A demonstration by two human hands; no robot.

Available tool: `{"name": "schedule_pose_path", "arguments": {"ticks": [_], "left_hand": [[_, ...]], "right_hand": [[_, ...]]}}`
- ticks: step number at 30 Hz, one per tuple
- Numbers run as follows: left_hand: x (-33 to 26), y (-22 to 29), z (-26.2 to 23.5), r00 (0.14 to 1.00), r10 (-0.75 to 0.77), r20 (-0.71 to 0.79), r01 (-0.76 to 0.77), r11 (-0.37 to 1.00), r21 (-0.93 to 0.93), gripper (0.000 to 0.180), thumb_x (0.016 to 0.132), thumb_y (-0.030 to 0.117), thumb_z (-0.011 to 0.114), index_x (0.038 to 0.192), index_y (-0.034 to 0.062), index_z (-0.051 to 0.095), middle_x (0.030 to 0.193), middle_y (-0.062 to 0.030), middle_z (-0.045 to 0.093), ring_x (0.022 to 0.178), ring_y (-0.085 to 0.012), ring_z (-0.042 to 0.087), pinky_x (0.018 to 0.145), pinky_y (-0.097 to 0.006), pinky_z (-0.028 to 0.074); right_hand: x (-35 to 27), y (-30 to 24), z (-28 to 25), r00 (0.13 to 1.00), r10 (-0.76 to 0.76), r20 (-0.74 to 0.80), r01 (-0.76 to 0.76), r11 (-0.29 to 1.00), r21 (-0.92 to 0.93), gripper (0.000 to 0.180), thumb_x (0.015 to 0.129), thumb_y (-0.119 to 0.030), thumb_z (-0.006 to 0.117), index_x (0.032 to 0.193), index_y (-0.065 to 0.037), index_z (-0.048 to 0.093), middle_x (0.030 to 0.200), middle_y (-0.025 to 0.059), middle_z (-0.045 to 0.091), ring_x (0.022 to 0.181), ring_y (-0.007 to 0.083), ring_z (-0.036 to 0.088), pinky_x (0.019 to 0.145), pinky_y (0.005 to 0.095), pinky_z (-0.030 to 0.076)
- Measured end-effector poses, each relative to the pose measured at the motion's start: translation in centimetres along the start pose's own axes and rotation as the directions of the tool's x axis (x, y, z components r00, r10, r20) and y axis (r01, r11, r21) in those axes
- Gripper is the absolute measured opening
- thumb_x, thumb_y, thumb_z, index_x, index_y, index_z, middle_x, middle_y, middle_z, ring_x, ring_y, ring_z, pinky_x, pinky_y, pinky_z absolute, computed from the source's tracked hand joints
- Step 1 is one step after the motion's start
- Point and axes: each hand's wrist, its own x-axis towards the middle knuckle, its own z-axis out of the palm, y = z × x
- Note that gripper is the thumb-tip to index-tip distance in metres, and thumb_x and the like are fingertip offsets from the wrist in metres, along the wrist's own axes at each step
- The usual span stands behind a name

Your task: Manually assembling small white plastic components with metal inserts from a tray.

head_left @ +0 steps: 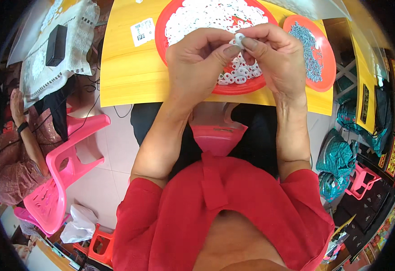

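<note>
Above a large round red tray (160, 31), my left hand (192, 63) and my right hand (282, 58) meet with their fingertips together. Between them they pinch a small white plastic piece (239, 39) with round openings, partly hidden by the thumbs. Both hands are closed on it. Heaped in the tray lie many loose white ring-like plastic pieces (197, 18), some just below my fingers. To the right of my right hand, a smaller red oval tray (329, 61) holds a pile of thin grey metal pieces (307, 52) that look like nails or screws.
The trays stand on a yellow table (125, 67) with a white printed label (143, 31) at left. Further left, another person's hand (17, 106) rests beside a cloth-covered table (77, 49) bearing a black box (56, 45). A pink chair (57, 194) and teal bags (337, 153) stand around.
</note>
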Motion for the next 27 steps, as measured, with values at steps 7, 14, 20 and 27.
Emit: {"name": "schedule_pose_path", "arguments": {"ticks": [7, 14, 20, 27], "left_hand": [[0.2, -0.6, 0.0, 0.981, 0.169, 0.1, -0.17, 0.985, 0.002, 0.023, 0.077, -0.003, 0.06, 0.1, 0.002, 0.062, 0.079, -0.0026, 0.057, 0.071, -0.008, 0.053, 0.062, -0.018, 0.043], [0.1, -1.3, 0.0, 0.949, 0.271, 0.162, -0.256, 0.961, -0.107, 0.021, 0.077, -0.004, 0.059, 0.098, -0.0004, 0.061, 0.08, -0.0064, 0.059, 0.071, -0.0115, 0.057, 0.062, -0.02, 0.046], [0.1, -1.8, 0.0, 0.945, 0.297, 0.135, -0.281, 0.951, -0.13, 0.019, 0.075, -0.007, 0.059, 0.094, -0.0023, 0.061, 0.082, -0.0088, 0.059, 0.072, -0.0136, 0.059, 0.062, -0.022, 0.048], [0.0, -1.8, 0.0, 0.952, 0.286, 0.109, -0.29, 0.957, 0.023, 0.017, 0.073, -0.008, 0.061, 0.089, -0.0032, 0.061, 0.08, -0.009, 0.06, 0.072, -0.0132, 0.059, 0.063, -0.021, 0.047]], "right_hand": [[-0.4, -0.4, -0.1, 0.998, 0.048, 0.05, -0.057, 0.982, 0.182, 0.011, 0.076, 0.002, 0.06, 0.086, 0.003, 0.061, 0.072, 0.0054, 0.06, 0.059, 0.0072, 0.054, 0.052, 0.0177, 0.044], [-0.8, -0.6, -0.1, 0.997, 0.033, 0.069, -0.039, 0.995, 0.093, 0.009, 0.075, 0.003, 0.06, 0.084, 0.003, 0.061, 0.069, 0.0042, 0.059, 0.057, 0.007, 0.054, 0.052, 0.0178, 0.044], [-0.9, -0.4, 0.1, 0.997, 0.039, 0.065, -0.041, 0.999, 0.032, 0.007, 0.075, 0.003, 0.06, 0.082, 0.002, 0.06, 0.067, 0.0022, 0.058, 0.058, 0.0058, 0.053, 0.052, 0.0177, 0.044], [-0.7, -0.3, 0.0, 0.997, -0.006, 0.082, 0.012, 0.997, -0.071, 0.007, 0.075, 0.002, 0.06, 0.082, 0.003, 0.061, 0.068, 0.0016, 0.058, 0.058, 0.0058, 0.053, 0.052, 0.0178, 0.043]]}}
